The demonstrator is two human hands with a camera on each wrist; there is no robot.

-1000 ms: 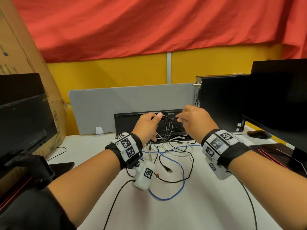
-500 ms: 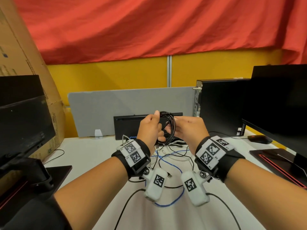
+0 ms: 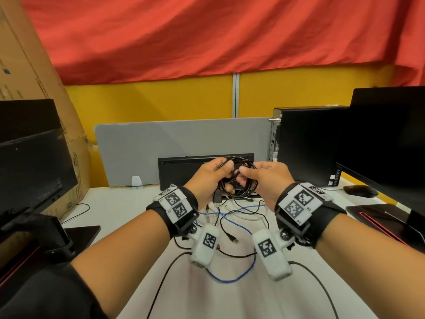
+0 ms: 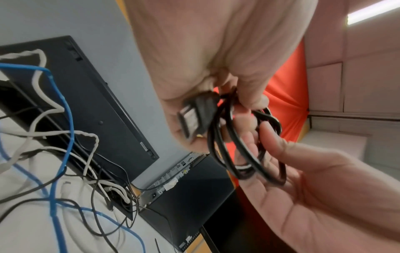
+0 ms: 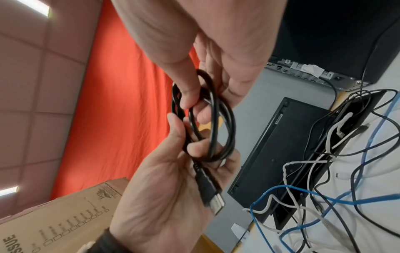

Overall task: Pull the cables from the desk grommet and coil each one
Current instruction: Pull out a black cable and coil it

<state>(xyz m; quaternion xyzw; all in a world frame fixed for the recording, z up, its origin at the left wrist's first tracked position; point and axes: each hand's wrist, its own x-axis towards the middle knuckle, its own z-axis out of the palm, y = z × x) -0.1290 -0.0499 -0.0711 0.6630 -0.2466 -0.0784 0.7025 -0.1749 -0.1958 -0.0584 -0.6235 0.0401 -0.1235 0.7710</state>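
Observation:
A black USB cable point(image 3: 247, 184), wound into a small coil, is held in the air between both hands above the desk. My left hand point(image 3: 226, 177) grips one side of the coil point(image 4: 244, 154), and the cable's USB plug point(image 3: 217, 198) hangs below its palm. My right hand point(image 3: 243, 178) pinches the loops point(image 5: 216, 119) between thumb and fingers from the other side. A blue cable point(image 3: 230, 278), a white cable point(image 3: 243, 216) and thin black cables point(image 3: 233, 238) lie tangled on the white desk point(image 3: 230, 302). They lead into the desk grommet point(image 4: 121, 196).
A black keyboard point(image 3: 181, 171) stands on edge against a grey divider point(image 3: 161, 143). A PC tower point(image 3: 305, 146), a monitor point(image 3: 391, 139) and a mouse point(image 3: 360, 191) are on the right. Another monitor point(image 3: 30, 166) and a cardboard box point(image 3: 34, 65) are on the left.
The hands have drawn together and nearer to me. The black cable's hanging loops are gathered into a tight coil, now held by both hands with the plug dangling.

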